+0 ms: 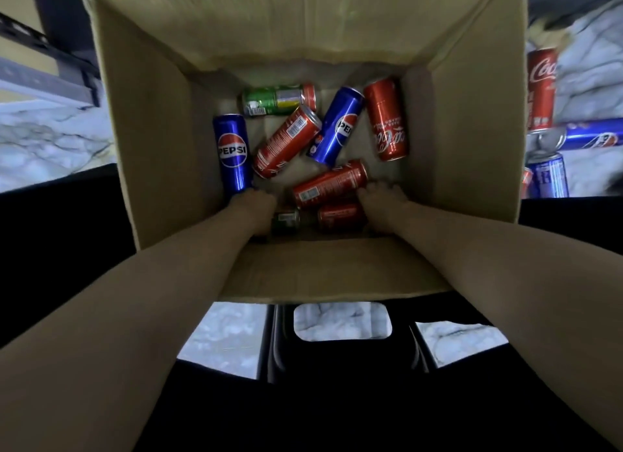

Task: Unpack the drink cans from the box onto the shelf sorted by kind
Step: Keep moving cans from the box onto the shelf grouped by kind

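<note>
Deep in the brown cardboard box (161, 131), the left hand (253, 203) touches a blue Pepsi can (232, 151) and the right hand (381, 198) a red cola can (328, 183); finger closure cannot be told. Loosely piled cans could roll or slip when lifted.

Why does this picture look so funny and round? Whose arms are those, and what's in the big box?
The camera sits on a person's head and looks down, so you see their own two bare arms. Its wide lens bends everything. Both arms reach into a cardboard box with drink cans lying inside: blue Pepsi cans, red Coca-Cola cans and a green can. The left hand is at the end of a blue Pepsi can. The right hand is at a red can. Whether either hand grips yet, I cannot tell. More cans stand outside, on the right.
</note>
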